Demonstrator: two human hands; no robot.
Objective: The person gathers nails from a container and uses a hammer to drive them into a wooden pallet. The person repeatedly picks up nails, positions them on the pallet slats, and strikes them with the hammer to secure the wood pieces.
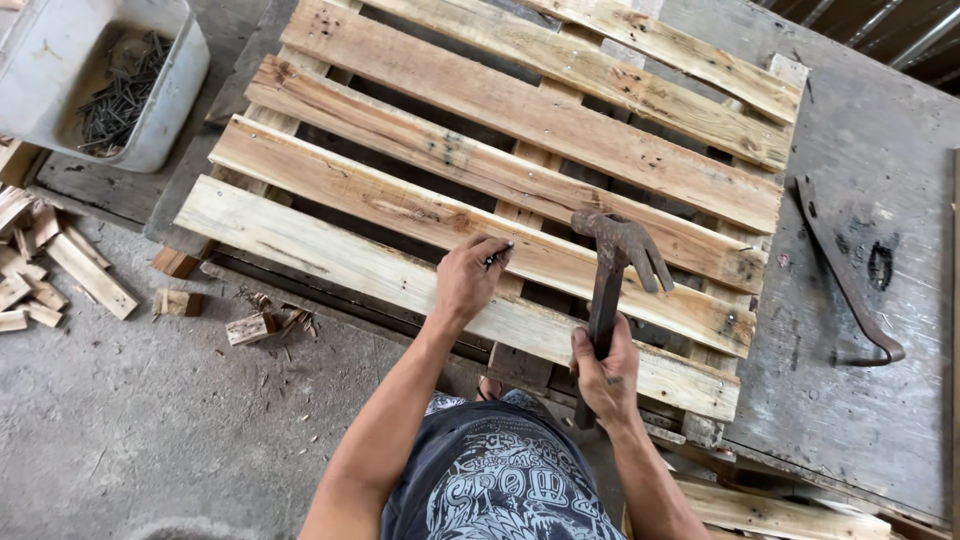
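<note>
Wooden pallet (520, 130) lies flat on the grey table (860, 330), slats mostly nailed down already. Right hand (607, 372) is clenched round the hammer (612, 268), head raised over the second slat from the near edge. Left hand's (468, 277) fingers pinch a nail (497, 258) (barely visible) upright on that slat, not yet driven.

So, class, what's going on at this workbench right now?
A person stands at a grey workbench with a pale slatted wooden pallet lying on it. The left hand pinches small nails in its fingers against a front slat, over the middle cross-piece. The right hand grips a rusty metal claw hammer, its head raised just above the slats. A dark curved pry bar lies on the bench to the right, and a white plastic tub of nails sits to the left.
</note>
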